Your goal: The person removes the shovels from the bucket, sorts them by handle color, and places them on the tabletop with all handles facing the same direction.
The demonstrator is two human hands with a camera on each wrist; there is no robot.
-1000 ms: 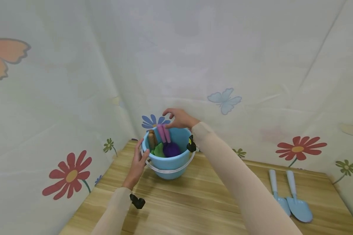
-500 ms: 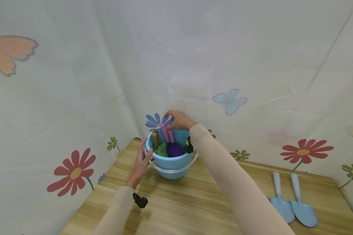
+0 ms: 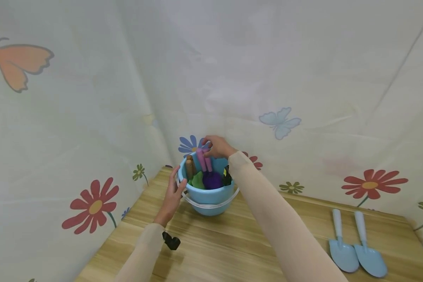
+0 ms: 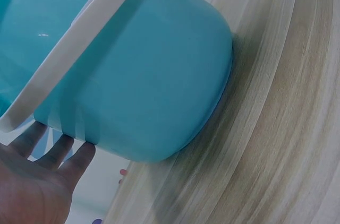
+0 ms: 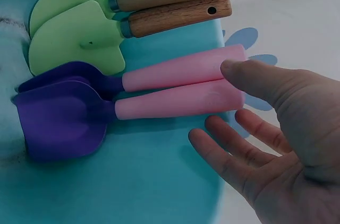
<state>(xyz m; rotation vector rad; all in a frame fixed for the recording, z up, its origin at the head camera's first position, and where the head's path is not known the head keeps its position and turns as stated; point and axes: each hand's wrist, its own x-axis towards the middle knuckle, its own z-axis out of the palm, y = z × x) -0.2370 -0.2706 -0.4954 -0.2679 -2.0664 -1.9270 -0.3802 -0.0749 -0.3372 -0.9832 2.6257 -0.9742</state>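
Note:
A light-blue bucket [image 3: 208, 197] with a white handle [image 3: 211, 206] stands upright on the wooden table. Inside lean two purple trowels [image 5: 64, 120] with pink handles and two green trowels [image 5: 77, 41] with wooden handles. My right hand [image 3: 219, 147] is over the bucket's far rim. In the right wrist view, its thumb lies at the end of one pink handle [image 5: 183, 70], while the spread fingers stay apart from the other pink handle. My left hand [image 3: 172, 197] rests against the bucket's left side, its fingertips touching the outer wall; the thumb is out of the left wrist view.
Two light-blue trowels [image 3: 344, 254] with pale handles lie side by side on the right of the wooden table [image 3: 232, 243]. A white cloth [image 3: 211, 70] printed with flowers and butterflies hangs behind and to the left of the table.
The head view has turned slightly left, so everything appears shifted right. My right hand has come slightly lower beside the pink handles. My left hand stays against the bucket.

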